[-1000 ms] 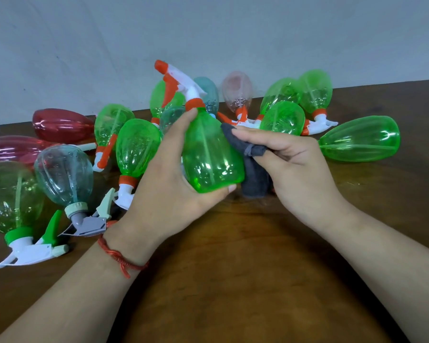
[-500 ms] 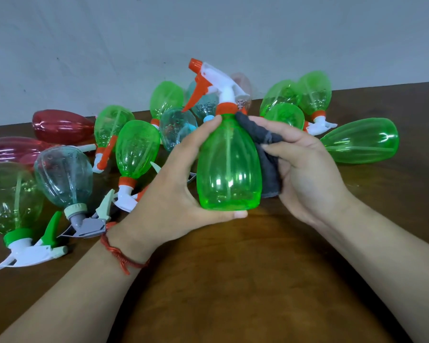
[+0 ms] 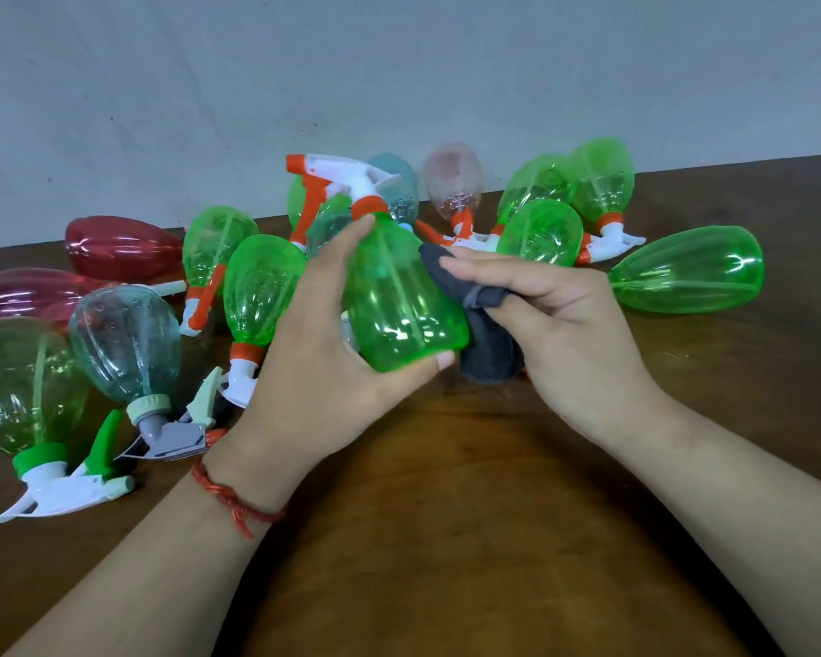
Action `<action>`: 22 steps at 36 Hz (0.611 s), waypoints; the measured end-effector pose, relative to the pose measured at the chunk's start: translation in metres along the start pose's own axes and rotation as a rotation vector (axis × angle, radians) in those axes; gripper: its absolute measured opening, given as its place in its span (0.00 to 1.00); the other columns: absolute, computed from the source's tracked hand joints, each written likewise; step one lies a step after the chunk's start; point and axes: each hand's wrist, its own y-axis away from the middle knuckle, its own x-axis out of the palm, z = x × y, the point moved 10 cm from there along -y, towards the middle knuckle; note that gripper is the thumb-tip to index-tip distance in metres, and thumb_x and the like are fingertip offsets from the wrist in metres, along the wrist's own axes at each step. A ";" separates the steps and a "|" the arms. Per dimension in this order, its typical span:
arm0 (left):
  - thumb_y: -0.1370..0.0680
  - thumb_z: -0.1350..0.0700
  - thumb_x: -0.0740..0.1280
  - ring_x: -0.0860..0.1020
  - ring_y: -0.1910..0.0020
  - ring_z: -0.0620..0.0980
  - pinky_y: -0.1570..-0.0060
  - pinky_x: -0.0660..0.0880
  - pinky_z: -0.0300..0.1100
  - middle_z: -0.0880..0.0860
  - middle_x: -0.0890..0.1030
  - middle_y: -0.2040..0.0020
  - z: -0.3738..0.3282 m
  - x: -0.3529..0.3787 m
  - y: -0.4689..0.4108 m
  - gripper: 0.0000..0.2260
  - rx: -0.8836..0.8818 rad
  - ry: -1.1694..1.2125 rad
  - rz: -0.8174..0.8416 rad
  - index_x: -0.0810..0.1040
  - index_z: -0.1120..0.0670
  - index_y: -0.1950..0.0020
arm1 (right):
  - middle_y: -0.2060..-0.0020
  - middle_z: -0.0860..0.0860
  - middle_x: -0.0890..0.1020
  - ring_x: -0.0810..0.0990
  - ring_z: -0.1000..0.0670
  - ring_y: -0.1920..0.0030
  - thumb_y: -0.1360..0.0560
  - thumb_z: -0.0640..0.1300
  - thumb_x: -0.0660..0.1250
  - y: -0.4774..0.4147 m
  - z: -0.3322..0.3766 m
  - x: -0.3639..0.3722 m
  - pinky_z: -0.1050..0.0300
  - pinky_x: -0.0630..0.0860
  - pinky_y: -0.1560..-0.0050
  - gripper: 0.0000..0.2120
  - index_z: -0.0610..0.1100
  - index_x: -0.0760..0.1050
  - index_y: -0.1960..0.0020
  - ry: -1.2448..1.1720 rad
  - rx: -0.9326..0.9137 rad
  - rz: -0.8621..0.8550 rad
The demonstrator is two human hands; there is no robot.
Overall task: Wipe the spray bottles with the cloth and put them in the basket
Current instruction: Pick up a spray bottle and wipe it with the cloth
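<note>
Your tabletop (image 3: 446,538): dark brown wood. Far left, two red bottles (image 3: 119,248) on sides. Nearer you at left, pale green bottle (image 3: 15,386) with green-white trigger; just beside it, bluish clear bottle (image 3: 124,343) with grey trigger. Orange-collared green bottle (image 3: 261,291) left of middle. At back, heap of green bottles (image 3: 541,230), one pinkish bottle (image 3: 453,177) among them. At your right, lone green bottle (image 3: 688,270) on side.

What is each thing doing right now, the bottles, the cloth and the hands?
green bottle: lifted off the table, tilted, sprayer on.
cloth: bunched, against the green bottle's side.
left hand: grips the green bottle.
right hand: holds the cloth.
other bottles: lying on the table.
</note>
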 end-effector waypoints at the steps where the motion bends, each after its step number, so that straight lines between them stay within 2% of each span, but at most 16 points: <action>1: 0.32 0.45 0.86 0.73 0.23 0.51 0.25 0.72 0.55 0.48 0.72 0.22 0.004 -0.003 -0.001 0.50 -0.019 -0.005 -0.022 0.63 0.51 0.16 | 0.37 0.50 0.85 0.80 0.53 0.31 0.20 0.25 0.64 0.001 0.001 0.003 0.54 0.73 0.26 0.21 0.47 0.84 0.40 0.028 -0.009 0.018; 3: 0.31 0.44 0.86 0.73 0.23 0.50 0.25 0.72 0.55 0.48 0.72 0.22 0.012 -0.010 -0.002 0.50 -0.048 -0.019 -0.059 0.63 0.50 0.16 | 0.36 0.50 0.85 0.80 0.53 0.30 0.20 0.25 0.64 0.002 0.000 0.008 0.53 0.72 0.25 0.21 0.47 0.84 0.40 0.055 -0.014 0.058; 8: 0.31 0.42 0.85 0.71 0.22 0.45 0.23 0.71 0.53 0.46 0.71 0.21 0.017 -0.016 -0.002 0.51 -0.108 -0.083 -0.102 0.62 0.49 0.15 | 0.37 0.55 0.85 0.79 0.58 0.31 0.20 0.25 0.64 0.003 -0.004 0.015 0.63 0.72 0.29 0.22 0.49 0.86 0.42 0.064 0.024 0.108; 11: 0.31 0.42 0.84 0.70 0.22 0.43 0.23 0.71 0.51 0.45 0.71 0.22 0.014 -0.017 -0.002 0.50 -0.118 -0.092 -0.106 0.62 0.49 0.15 | 0.36 0.54 0.85 0.78 0.58 0.30 0.19 0.25 0.64 0.003 -0.005 0.014 0.62 0.71 0.28 0.22 0.49 0.85 0.41 0.070 0.017 0.097; 16: 0.33 0.45 0.86 0.72 0.22 0.46 0.24 0.71 0.52 0.44 0.71 0.21 0.001 -0.003 0.000 0.51 -0.057 -0.072 0.007 0.63 0.49 0.15 | 0.36 0.55 0.85 0.79 0.54 0.30 0.17 0.29 0.63 -0.001 -0.012 0.005 0.50 0.71 0.24 0.22 0.51 0.83 0.36 -0.007 0.063 0.034; 18: 0.32 0.45 0.86 0.73 0.23 0.48 0.24 0.72 0.54 0.45 0.72 0.21 -0.006 0.008 0.003 0.52 -0.028 -0.041 0.083 0.63 0.49 0.15 | 0.36 0.54 0.85 0.80 0.53 0.31 0.18 0.27 0.61 -0.004 -0.015 0.001 0.52 0.74 0.27 0.24 0.51 0.83 0.36 -0.066 0.108 0.008; 22: 0.32 0.50 0.86 0.72 0.22 0.49 0.23 0.71 0.52 0.44 0.70 0.20 -0.021 0.020 0.008 0.51 0.018 0.101 0.172 0.62 0.52 0.15 | 0.38 0.44 0.86 0.84 0.46 0.36 0.19 0.25 0.58 -0.008 -0.021 -0.004 0.52 0.79 0.34 0.22 0.40 0.80 0.31 -0.303 0.202 -0.029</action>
